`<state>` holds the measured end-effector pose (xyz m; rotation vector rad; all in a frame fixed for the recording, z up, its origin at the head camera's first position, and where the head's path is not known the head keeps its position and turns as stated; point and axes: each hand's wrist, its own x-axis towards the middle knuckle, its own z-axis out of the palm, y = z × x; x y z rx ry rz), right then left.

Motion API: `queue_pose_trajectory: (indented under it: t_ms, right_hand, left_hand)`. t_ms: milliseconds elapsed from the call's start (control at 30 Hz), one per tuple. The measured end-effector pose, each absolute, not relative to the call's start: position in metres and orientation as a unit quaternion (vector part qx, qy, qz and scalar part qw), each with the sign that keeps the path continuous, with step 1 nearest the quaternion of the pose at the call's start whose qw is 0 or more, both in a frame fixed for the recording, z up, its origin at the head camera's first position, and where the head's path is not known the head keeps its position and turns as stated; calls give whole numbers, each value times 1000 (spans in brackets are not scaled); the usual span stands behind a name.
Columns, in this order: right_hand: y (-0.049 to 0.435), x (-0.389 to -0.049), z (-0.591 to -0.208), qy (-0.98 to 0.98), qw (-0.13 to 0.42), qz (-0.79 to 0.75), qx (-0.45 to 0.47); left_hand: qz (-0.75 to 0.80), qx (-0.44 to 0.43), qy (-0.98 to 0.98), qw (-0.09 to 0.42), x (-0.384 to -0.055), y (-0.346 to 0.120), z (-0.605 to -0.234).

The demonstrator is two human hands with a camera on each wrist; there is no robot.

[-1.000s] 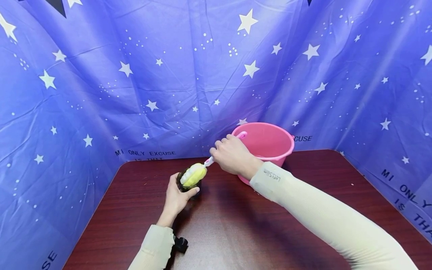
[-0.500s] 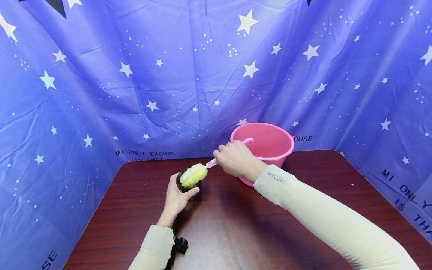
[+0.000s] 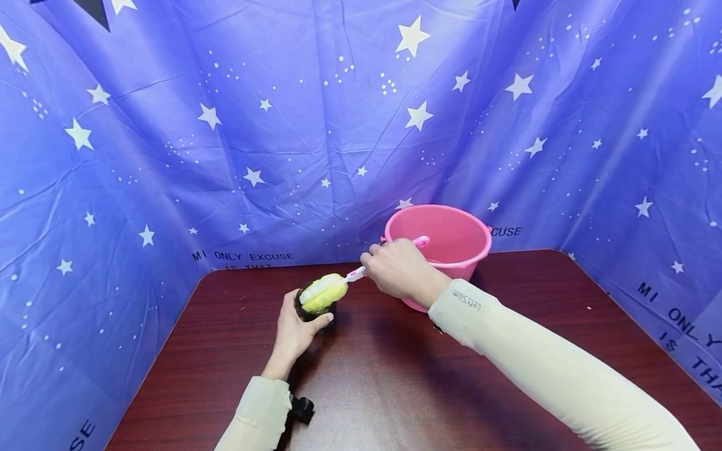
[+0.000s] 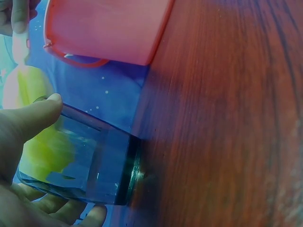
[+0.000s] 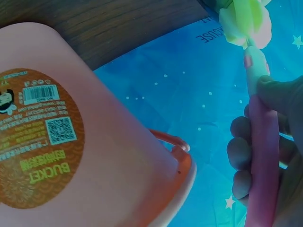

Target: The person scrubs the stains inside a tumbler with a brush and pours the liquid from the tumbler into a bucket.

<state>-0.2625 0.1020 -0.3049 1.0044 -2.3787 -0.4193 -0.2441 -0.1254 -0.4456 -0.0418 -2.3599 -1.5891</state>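
My left hand point(image 3: 297, 332) grips a dark see-through glass point(image 4: 102, 156), thumb on one side and fingers round the other. The glass's base is close against the tabletop in the left wrist view. In my right hand point(image 3: 397, 266) is a sponge bottle brush, its pink and white handle point(image 5: 264, 156) slanting up to the right and ending in a pink loop. The brush's yellow and white sponge head point(image 3: 323, 292) sits partly inside the mouth of the glass, with its upper part above the rim.
Behind my right hand stands a pink bucket point(image 3: 479, 247), with an orange label point(image 5: 47, 189) on its side. A dark red wooden table point(image 3: 383, 388) lies under everything. A blue star-printed cloth point(image 3: 316, 156) hangs along the back and both sides.
My right hand has shifted a little right and nearer with the brush handle, whose loop is lower. The sponge head has turned slightly at the rim. The left hand and glass hold still.
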Motion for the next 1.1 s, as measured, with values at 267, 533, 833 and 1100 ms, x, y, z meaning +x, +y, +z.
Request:
queue_pose_trajectory:
  t_ms: [267,533,833,1100]
  right_hand:
    - [105,-262,-309,-886,257,-137,361]
    - [109,-261,-315,-886,271,-113,360]
    - [113,-260,-321,-888,277,-100,354]
    - [116,-261,-327,-893,275,-77,348]
  left_hand:
    - [-551,-23,-819,161,-243,-125,-446]
    - [-558,-19,-816,151,-244,-124,-446]
    - [-561,-13,-817,133,-243,-125,-444]
    - [-560,-19,-817,141,-243,-125,-445]
